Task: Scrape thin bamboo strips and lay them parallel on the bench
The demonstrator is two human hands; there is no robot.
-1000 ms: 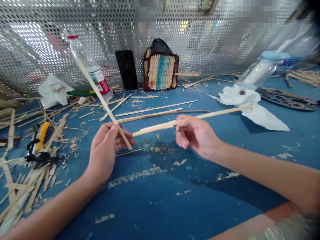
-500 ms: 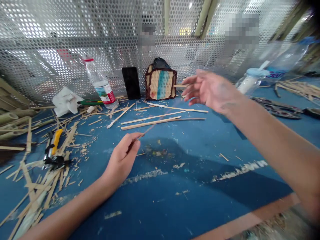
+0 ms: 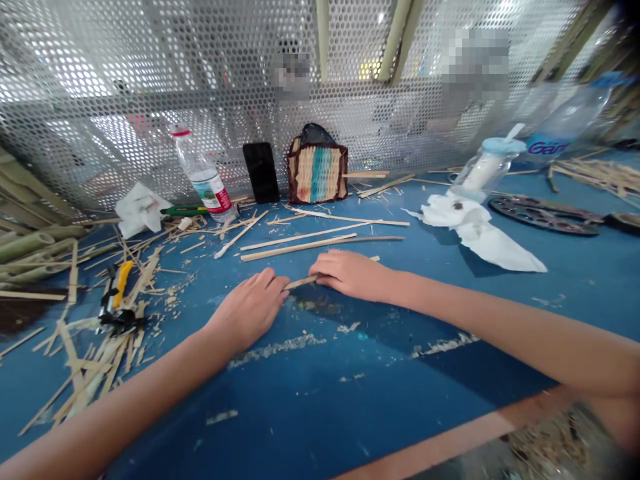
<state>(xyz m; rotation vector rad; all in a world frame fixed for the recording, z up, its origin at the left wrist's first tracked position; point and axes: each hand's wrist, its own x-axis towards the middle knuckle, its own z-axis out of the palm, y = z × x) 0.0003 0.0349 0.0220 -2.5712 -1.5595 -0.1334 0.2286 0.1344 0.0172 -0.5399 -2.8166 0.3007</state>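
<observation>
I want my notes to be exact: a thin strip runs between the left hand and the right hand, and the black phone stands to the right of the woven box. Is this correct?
Not quite: the head view shows the black phone standing left of the woven box, not right. The thin strip does run between the left hand and the right hand.

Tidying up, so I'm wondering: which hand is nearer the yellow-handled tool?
Left. The left hand is right of the yellow-handled tool, apart from it; the right hand is farther right.
</observation>
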